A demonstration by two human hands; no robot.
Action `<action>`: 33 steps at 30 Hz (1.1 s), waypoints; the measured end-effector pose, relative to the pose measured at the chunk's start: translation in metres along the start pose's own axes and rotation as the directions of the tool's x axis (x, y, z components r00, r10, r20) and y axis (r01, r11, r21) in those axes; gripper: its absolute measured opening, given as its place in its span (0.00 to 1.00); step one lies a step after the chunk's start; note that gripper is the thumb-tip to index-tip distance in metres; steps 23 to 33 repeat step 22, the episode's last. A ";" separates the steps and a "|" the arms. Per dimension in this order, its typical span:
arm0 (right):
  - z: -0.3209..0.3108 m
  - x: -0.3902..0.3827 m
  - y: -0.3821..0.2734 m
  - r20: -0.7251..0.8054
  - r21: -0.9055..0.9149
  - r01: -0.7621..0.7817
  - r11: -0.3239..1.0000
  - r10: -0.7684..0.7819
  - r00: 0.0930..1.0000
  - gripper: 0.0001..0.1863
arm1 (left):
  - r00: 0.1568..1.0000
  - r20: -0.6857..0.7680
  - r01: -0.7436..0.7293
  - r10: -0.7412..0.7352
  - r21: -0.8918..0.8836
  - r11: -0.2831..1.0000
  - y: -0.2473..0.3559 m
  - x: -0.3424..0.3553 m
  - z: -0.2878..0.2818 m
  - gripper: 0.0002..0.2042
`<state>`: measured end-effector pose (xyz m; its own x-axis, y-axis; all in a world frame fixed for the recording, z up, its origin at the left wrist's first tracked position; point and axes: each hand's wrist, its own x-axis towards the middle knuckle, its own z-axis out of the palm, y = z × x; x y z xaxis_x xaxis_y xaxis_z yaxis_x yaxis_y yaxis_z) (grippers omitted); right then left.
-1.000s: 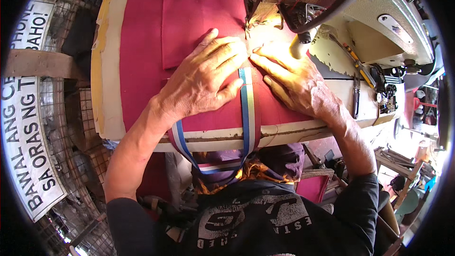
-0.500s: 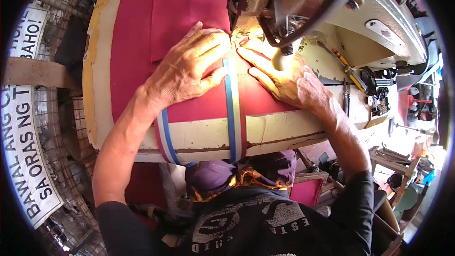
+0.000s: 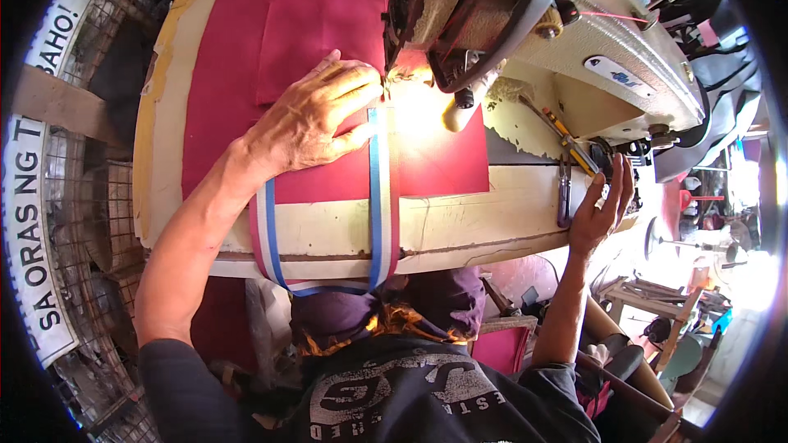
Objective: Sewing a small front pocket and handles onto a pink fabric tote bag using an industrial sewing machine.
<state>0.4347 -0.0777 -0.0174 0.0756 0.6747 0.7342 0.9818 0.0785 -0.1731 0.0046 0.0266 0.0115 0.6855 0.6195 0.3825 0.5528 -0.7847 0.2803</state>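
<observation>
Red fabric (image 3: 226,107) lies on the worn cream bed of a sewing machine (image 3: 574,20). My left hand (image 3: 316,119) rests on it, fingers laid flat beside the lit needle area, thumb touching a striped ribbon (image 3: 380,197). That ribbon, blue, white and red, runs off the near edge and loops back up under my left forearm. Out at the right, my right hand (image 3: 603,209) is raised with fingers stretched, holding nothing visible. Nearest it are a dark metal winding mechanism (image 3: 632,156), a yellow-handled tool (image 3: 566,139) and a slim dark pair of snips (image 3: 565,193).
A bright lamp (image 3: 458,115) hangs over the fabric beside the machine head. Wire mesh (image 3: 74,197) with a white sign (image 3: 37,279) stands along the left. Wooden frames (image 3: 669,303) and clutter fill the right. My lap is just below the front edge.
My right hand has left the fabric by the needle and swung right to the winding mechanism. My left hand stays on the fabric. The view has shifted slightly.
</observation>
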 end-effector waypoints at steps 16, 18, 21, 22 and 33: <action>-0.023 0.063 0.067 -0.251 -0.043 0.156 0.987 -0.162 0.954 0.22 | 0.984 -0.141 0.114 -0.106 0.052 0.992 0.019 -0.004 0.021 0.26; -0.037 0.151 0.067 -0.183 -0.170 0.088 0.981 -0.119 0.976 0.21 | 0.982 -0.099 0.165 -0.160 0.043 0.985 0.019 -0.012 0.019 0.26; -0.059 0.297 0.171 0.062 -0.333 0.210 0.919 -0.201 0.978 0.21 | 0.986 -0.124 0.118 -0.115 0.013 0.993 0.021 0.002 0.017 0.26; -0.051 0.296 0.171 0.071 -0.325 0.214 0.921 -0.202 0.977 0.21 | 0.985 -0.138 0.113 -0.106 0.040 0.993 0.019 -0.001 0.017 0.27; -0.051 0.296 0.171 0.071 -0.325 0.214 0.921 -0.202 0.977 0.21 | 0.985 -0.138 0.113 -0.106 0.040 0.993 0.019 -0.001 0.017 0.27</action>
